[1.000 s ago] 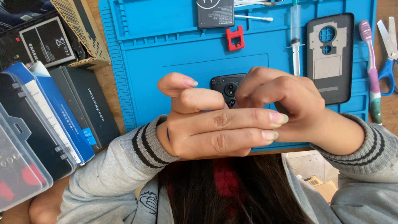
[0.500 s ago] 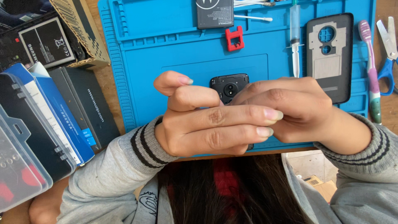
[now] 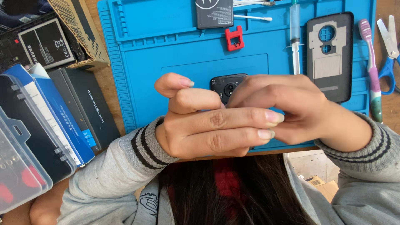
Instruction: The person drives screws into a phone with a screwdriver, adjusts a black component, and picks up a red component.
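My left hand (image 3: 208,121) and my right hand (image 3: 287,108) are cupped together above the blue work mat (image 3: 141,62). Between them they hold a dark phone (image 3: 227,85) upright; only its top end with the round camera lens shows above my fingers. Left fingers wrap across the front, and the right fingers press in from the right side. The rest of the phone is hidden behind my hands.
On the mat lie a black phone back cover (image 3: 330,56), a battery (image 3: 214,13), a red clip (image 3: 234,38), a syringe (image 3: 295,37) and cotton swabs (image 3: 252,17). A toothbrush (image 3: 371,66) and scissors (image 3: 389,48) lie right. Boxes (image 3: 85,106) and a plastic case (image 3: 16,158) crowd the left.
Both hands stay clasped on the phone. The right fingers have shifted slightly over it, and more of the phone's camera end shows above them.
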